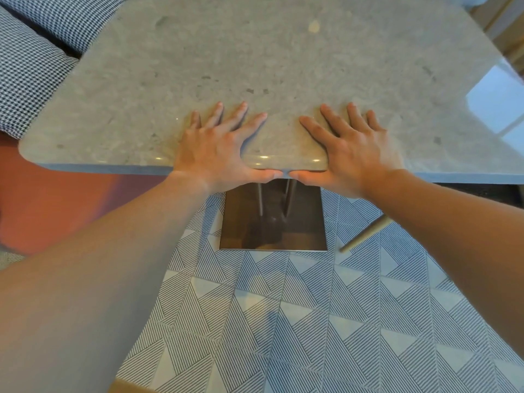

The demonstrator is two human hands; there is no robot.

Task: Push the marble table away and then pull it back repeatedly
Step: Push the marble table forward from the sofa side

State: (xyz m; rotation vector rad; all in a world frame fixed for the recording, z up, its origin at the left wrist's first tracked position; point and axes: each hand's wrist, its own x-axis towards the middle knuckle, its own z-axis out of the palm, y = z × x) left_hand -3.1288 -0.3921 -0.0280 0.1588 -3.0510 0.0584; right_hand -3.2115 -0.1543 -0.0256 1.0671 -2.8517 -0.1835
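Observation:
A grey marble table [255,61] with a rounded near edge fills the upper half of the head view. My left hand [218,146] lies flat on the top near the edge, fingers spread, with its thumb hooked under the edge. My right hand [351,148] mirrors it a little to the right, fingers spread on the marble and thumb under the edge. The two thumb tips almost touch below the edge. Both hands grip the table's near edge.
A shiny square metal base plate [272,222] with thin legs sits under the table on a geometric patterned floor [312,321]. Houndstooth cushions [31,72] lie at the far left, an orange seat [51,199] below them. A pale chair leg [365,234] slants at the right.

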